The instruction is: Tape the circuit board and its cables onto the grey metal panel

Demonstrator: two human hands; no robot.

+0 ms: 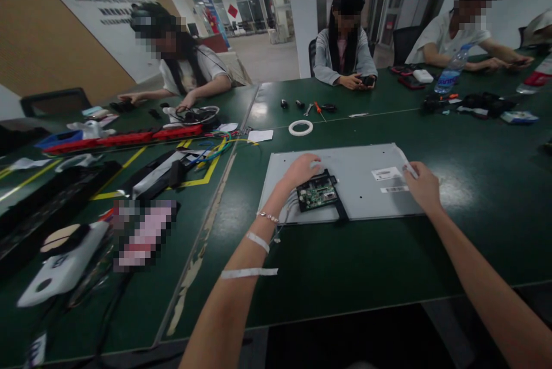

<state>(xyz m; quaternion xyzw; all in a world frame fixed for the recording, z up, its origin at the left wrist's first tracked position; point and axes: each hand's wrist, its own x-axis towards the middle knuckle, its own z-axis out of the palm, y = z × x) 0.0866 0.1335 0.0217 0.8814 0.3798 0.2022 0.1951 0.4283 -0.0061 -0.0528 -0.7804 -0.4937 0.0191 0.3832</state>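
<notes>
A grey metal panel [357,162] lies flat on the green table [345,260] in front of me. A small green circuit board [317,192] sits on its near left part, with pale wires trailing off the panel's edge. My left hand [299,169] rests on the panel just beyond the board, fingers curled down onto it. My right hand [423,185] is at the panel's right edge, fingers pinched on a strip of white tape [409,169]. White tape strips stick to my left forearm [249,272].
A roll of white tape [301,127], screwdrivers and small tools [319,107] lie beyond the panel. Red power strips [125,138], cables and black devices crowd the left table. Three other people sit at the far side; a water bottle [451,73] stands at the right.
</notes>
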